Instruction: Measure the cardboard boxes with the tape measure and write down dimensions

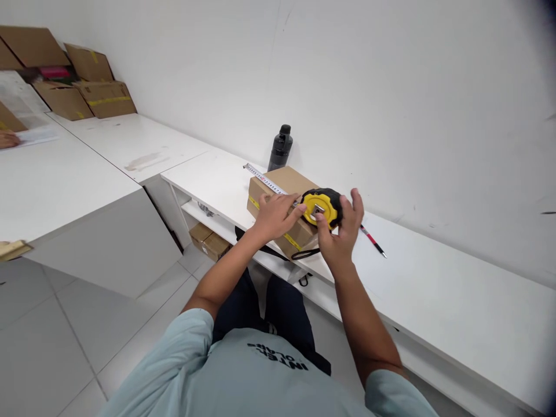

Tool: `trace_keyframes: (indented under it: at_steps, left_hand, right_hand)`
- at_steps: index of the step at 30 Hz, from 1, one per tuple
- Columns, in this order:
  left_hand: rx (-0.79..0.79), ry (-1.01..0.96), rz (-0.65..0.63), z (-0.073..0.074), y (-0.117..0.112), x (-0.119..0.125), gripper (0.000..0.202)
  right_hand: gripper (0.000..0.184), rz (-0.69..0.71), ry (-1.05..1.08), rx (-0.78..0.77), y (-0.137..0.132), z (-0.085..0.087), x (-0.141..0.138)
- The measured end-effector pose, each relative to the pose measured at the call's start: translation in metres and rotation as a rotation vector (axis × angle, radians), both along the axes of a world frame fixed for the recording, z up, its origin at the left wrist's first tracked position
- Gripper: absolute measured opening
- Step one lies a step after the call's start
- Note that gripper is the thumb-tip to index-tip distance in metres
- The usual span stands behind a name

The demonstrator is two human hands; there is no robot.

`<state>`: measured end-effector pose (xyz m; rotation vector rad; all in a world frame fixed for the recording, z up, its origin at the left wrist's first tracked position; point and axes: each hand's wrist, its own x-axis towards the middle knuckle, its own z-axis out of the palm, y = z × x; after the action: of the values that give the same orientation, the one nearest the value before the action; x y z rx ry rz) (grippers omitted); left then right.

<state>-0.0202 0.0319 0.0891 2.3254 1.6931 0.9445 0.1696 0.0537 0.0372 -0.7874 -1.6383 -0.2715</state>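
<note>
We record, at the far left edge, one hand of another person (7,139) resting on papers (30,136) on a separate white table. Behind it stands a cluster of open cardboard cartons (87,95). We count at least four, but they overlap and we cannot tell the exact number. Beneath the near surface sit two small cartons (209,242), side by side and touching.

On the white surface (434,289) along the wall we count one dark water bottle (280,148), upright and capped, just behind one closed cardboard box (284,178). One tape blade (266,180) runs along the box's top, its free end projecting past the far left corner.

The left hand (274,215) lies palm-down on the box top, fingers extended and nearly flat, tips toward the tape case. It grips nothing and appears to press the blade down. One yellow-and-black tape measure (321,207) sits at the box's right end. The right hand (341,229) grasps it, thumb on the yellow face and fingers wrapped loosely round the back. One black wrist loop (304,253) hangs below the box's near edge. One red-and-black pen (372,240) lies on the surface just right of the right hand, untouched.
</note>
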Motion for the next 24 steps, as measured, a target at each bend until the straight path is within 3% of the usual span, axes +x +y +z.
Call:
trace_keyframes:
  at_steps: [4,8,11,16,24]
  left_hand:
    - [0.052,0.019,0.002,0.001,-0.002,0.001,0.045]
    - [0.056,-0.034,0.275,0.005,0.031,-0.015,0.044]
    - [-0.046,-0.135,0.446,0.006,0.064,-0.035,0.049]
    - [-0.201,-0.257,0.356,0.006,0.086,-0.055,0.038]
    - [-0.333,-0.061,0.358,0.021,0.084,-0.053,0.05]
  right_hand:
    - [0.055,-0.082,0.073,0.158,-0.027,0.006,0.016]
    - [0.052,-0.174,0.116,0.28,-0.056,0.006,0.027]
    - [0.053,-0.23,0.126,0.321,-0.066,-0.002,0.03]
    - [0.045,-0.307,0.15,0.299,-0.058,-0.02,0.032]
    - [0.041,-0.274,0.187,0.325,-0.041,-0.027,0.046]
